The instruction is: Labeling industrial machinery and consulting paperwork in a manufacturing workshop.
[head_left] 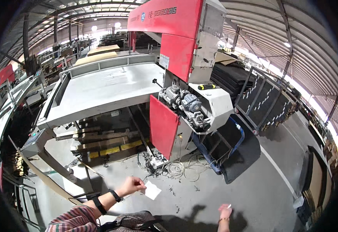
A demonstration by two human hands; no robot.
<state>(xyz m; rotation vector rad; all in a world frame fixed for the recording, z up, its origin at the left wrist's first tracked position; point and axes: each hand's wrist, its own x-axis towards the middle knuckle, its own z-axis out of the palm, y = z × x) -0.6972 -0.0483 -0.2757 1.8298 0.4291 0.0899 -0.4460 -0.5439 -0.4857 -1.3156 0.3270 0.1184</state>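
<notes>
Low in the middle of the head view, my left hand (pixel 129 186) is closed, its fingertips pinching the corner of a small white square sheet (pixel 152 190) over the grey floor. A dark band and a strap circle that wrist and forearm. My right hand (pixel 225 211), small in the picture at the lower right, has its fingers drawn together. Something little and white shows at its fingertips, too small to name. Ahead stands a large red and grey machine (pixel 176 50); its red door (pixel 164 125) is swung out beside exposed motors (pixel 191 103).
A yellow and black tool (pixel 207 87) lies on the machine's housing. Loose cables (pixel 182 169) and debris litter the floor at its base. A blue-framed cart (pixel 236 143) stands to the right, near a rack of dark sheets (pixel 264 102). The wide machine table (pixel 107 87) extends left.
</notes>
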